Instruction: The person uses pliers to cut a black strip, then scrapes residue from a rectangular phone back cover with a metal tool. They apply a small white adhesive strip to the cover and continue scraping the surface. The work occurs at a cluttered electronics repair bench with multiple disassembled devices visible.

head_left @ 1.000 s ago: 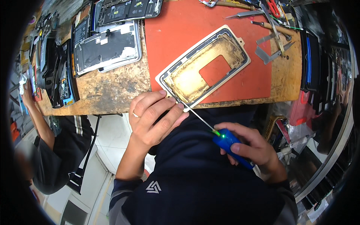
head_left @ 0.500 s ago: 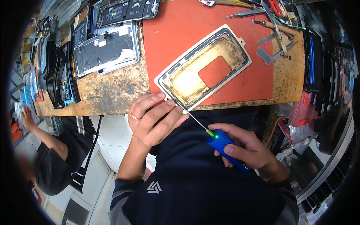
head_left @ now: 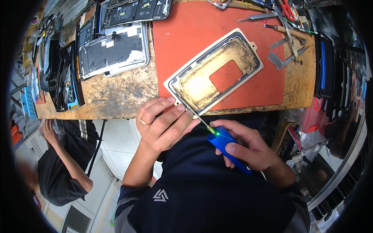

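Nearer the pale-rimmed frame (head_left: 213, 66) than before, the smooth blue tool (head_left: 230, 149) sits gripped in my right hand (head_left: 250, 145), metal shaft (head_left: 203, 121) at the near end. My left hand (head_left: 165, 126) rests fingertips there; whether pinching, I can't tell. Scuffed gold inside, the frame lies aslant on an orange mat (head_left: 184, 39) over the scarred worktop (head_left: 116, 93). Pale angular emblem (head_left: 160, 195) on the shirt (head_left: 225, 186).

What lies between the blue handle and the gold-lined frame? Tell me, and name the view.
In the head view, a thin metal shaft with a brass-coloured collar bridges the blue handle and the frame.
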`<control>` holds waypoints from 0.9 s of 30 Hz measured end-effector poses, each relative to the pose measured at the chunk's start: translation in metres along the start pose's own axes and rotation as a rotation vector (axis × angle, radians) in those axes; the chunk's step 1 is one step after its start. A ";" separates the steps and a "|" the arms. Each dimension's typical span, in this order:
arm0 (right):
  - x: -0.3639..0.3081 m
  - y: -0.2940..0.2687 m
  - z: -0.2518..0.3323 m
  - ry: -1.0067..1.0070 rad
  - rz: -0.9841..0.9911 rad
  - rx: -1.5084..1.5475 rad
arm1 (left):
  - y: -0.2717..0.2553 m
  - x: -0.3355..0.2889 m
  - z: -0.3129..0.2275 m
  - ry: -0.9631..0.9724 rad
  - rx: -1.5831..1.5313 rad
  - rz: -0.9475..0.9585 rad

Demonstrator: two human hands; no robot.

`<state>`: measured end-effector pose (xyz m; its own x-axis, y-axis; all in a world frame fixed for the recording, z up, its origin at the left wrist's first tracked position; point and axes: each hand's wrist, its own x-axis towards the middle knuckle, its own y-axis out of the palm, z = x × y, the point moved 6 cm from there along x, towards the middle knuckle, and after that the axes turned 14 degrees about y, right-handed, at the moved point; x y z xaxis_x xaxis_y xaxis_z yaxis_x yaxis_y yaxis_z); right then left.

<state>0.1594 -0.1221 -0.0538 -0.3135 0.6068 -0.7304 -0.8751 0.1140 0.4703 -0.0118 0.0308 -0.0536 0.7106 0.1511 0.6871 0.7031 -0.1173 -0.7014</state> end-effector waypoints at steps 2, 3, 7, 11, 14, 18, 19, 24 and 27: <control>0.003 0.002 0.001 -0.034 0.003 -0.003 | 0.000 0.000 0.000 -0.003 0.004 0.000; 0.004 0.002 0.001 -0.037 0.005 0.010 | 0.000 0.001 0.000 -0.003 0.006 -0.004; 0.005 0.004 0.003 -0.060 0.006 0.011 | 0.001 0.001 -0.002 -0.042 0.013 0.005; 0.006 0.002 0.007 -0.066 -0.005 -0.025 | 0.002 0.000 -0.002 -0.051 0.002 -0.002; 0.010 0.003 0.007 -0.062 -0.018 -0.027 | 0.001 0.001 -0.001 -0.058 -0.003 -0.016; 0.015 0.004 0.010 -0.164 -0.050 -0.058 | 0.001 0.001 -0.002 -0.089 -0.008 -0.017; 0.014 0.004 0.011 -0.192 -0.071 -0.086 | 0.002 0.001 -0.003 -0.100 -0.013 -0.007; 0.004 -0.001 0.005 -0.140 -0.100 -0.216 | 0.001 -0.003 -0.002 -0.075 -0.005 -0.024; -0.012 -0.008 0.000 -0.077 -0.096 -0.221 | 0.000 -0.001 -0.001 -0.071 -0.026 -0.020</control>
<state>0.1700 -0.1297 -0.0485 -0.2030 0.6605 -0.7229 -0.9616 0.0048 0.2744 -0.0123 0.0297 -0.0542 0.6933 0.2232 0.6852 0.7183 -0.1386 -0.6817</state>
